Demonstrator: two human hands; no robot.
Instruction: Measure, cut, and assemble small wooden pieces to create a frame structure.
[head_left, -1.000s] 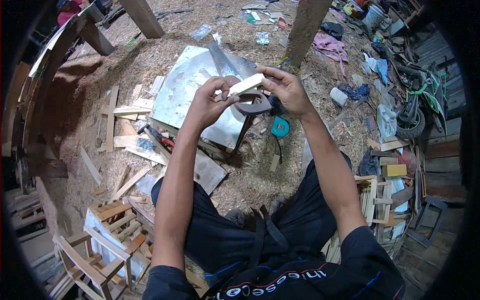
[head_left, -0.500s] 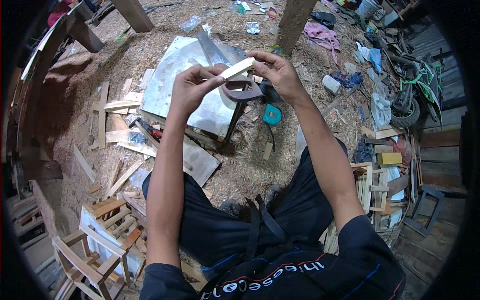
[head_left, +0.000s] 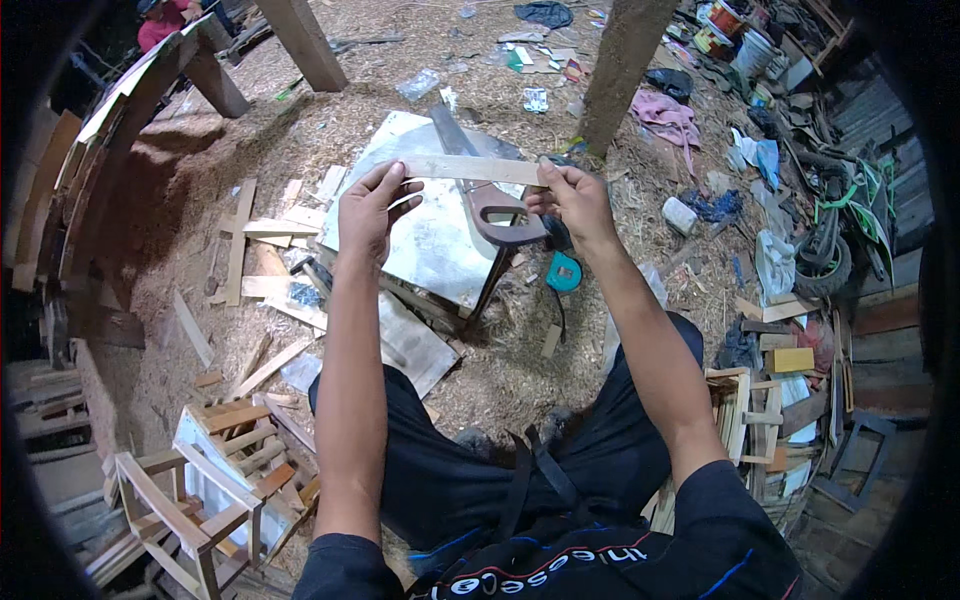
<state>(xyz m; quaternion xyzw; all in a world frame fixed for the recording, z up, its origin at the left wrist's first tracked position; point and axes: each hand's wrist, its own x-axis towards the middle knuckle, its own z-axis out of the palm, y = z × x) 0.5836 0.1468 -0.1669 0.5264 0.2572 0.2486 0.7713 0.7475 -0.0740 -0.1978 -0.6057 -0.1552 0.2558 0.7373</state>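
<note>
A short pale wooden strip point(head_left: 470, 169) is held level between my two hands, its broad face upward. My left hand point(head_left: 368, 210) pinches the left end; my right hand point(head_left: 582, 208) grips the other. Beneath them, a handsaw point(head_left: 510, 233) with a brown handle lies on a grey, stained metal-topped block point(head_left: 420, 255), its blade pointing away from me and partly hidden by the strip. A teal tape measure point(head_left: 563, 271) sits on the wood shavings just to the right of the block.
Wooden posts point(head_left: 622, 75) rise beyond the block. A small motorbike point(head_left: 830, 245) and clutter line the right. Wooden frames point(head_left: 180, 505) stand at lower left, offcuts point(head_left: 285, 365) nearby. A person in red point(head_left: 162, 30) is at the far upper left.
The strip has turned from slanted to level, showing its broad face. My hands have moved apart toward its ends, and the view has shifted slightly.
</note>
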